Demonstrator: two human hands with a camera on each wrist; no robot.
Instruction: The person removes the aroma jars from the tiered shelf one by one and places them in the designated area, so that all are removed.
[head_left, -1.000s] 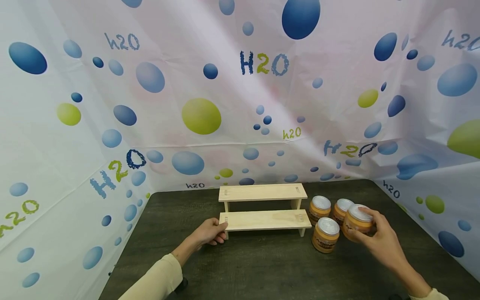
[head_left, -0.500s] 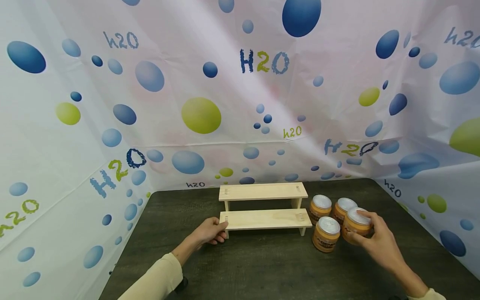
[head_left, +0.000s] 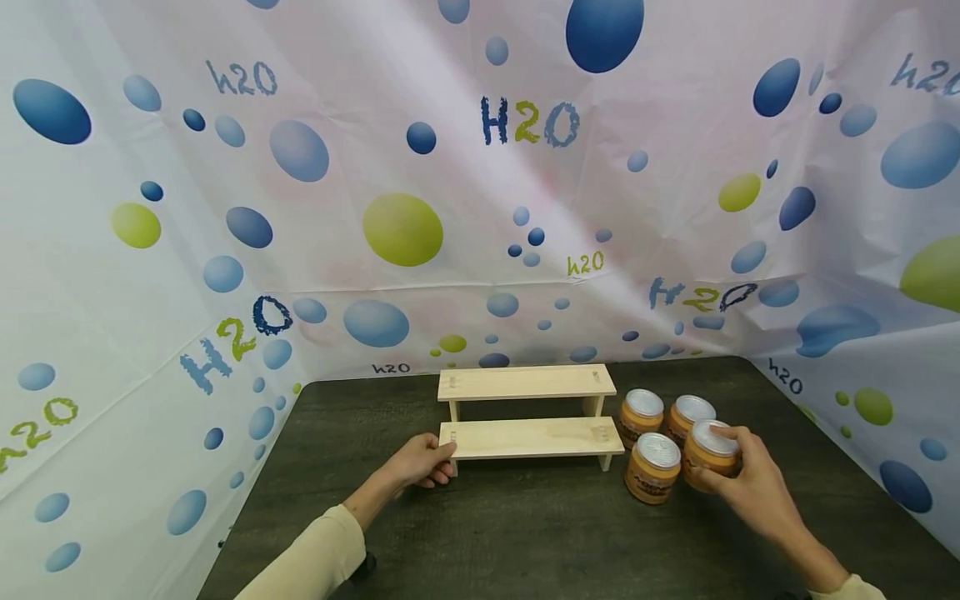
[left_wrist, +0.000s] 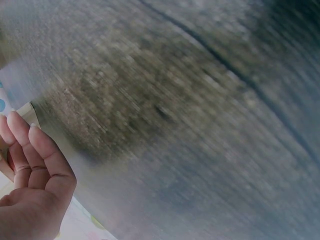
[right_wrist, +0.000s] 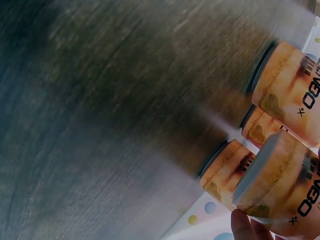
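Note:
A pale wooden two-step display shelf [head_left: 531, 437] stands mid-table. My left hand [head_left: 416, 462] grips the left end of its lower step, thumb at the top edge and fingers bent beneath. In the left wrist view, the same hand [left_wrist: 40, 180] shows its palm and fingers beside a pale wood edge. My right hand [head_left: 757, 483] holds an orange can [head_left: 705, 460] with a silver lid, fingers and thumb around its side. Three similar cans stand close by: a front can [head_left: 652, 473], a back-left can [head_left: 639, 418] and a back-right can [head_left: 684, 421]. Whether the held can touches the table is unclear.
The dark wood-grain table [head_left: 517, 533] carries everything. A white curtain [head_left: 480, 183] with blue and green dots and H2O lettering encloses the back and both sides. The cans sit right beside the shelf's right end.
My right hand has lowered the held can and brought it slightly left, closer to the other cans. My left hand stays at the shelf's end.

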